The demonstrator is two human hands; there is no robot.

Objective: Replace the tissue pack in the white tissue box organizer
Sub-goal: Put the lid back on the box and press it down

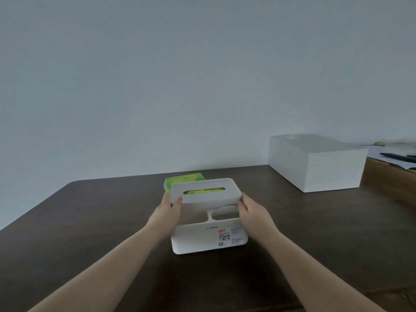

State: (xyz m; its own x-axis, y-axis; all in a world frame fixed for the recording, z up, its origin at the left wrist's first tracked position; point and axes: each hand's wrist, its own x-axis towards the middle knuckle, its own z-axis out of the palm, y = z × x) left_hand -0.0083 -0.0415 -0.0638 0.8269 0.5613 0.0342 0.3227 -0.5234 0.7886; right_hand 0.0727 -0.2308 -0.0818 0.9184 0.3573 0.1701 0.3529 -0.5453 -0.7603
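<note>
The white tissue box organizer [209,238] stands on the dark table, with a label on its near wall and open compartments on top. Its white lid [206,198], with a long slot, is raised above the base. My left hand [170,206] grips the lid's left end and my right hand [249,207] grips its right end. A green tissue pack [180,180] lies on the table just behind the lid; green also shows through the slot.
A large white box [315,163] sits at the back right of the dark table [90,221]. Further right, a lighter wooden surface [387,176] holds papers and dark pens. A plain wall rises behind.
</note>
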